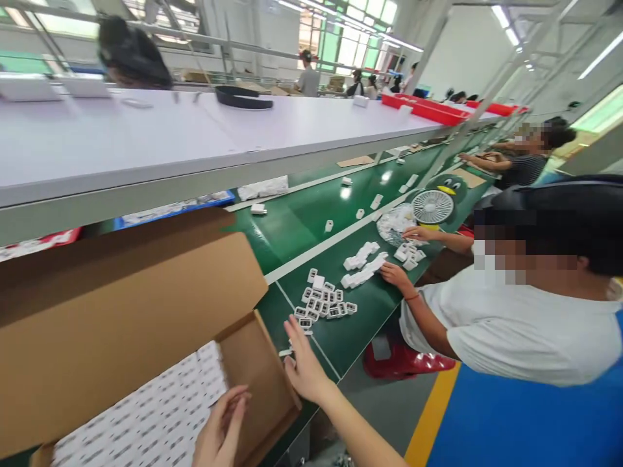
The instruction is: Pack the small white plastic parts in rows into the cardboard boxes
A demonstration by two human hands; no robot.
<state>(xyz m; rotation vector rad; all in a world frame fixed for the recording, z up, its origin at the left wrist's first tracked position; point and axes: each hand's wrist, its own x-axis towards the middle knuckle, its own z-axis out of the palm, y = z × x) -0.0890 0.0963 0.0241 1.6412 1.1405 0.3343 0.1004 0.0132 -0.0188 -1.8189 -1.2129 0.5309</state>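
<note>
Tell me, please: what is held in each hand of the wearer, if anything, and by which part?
The right hand, spread near the white pieces, appears to hold nothing. The left hand is curled over the carton; whether it grips something cannot be told.

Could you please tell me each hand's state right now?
Left hand: fingers curled; cannot tell whether it holds anything.
Right hand: open, near the small white parts.

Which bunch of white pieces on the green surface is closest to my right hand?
The loose cluster with dark centres, just beyond your right hand; the other bunches lie farther off, by the co-worker's hands.
</note>
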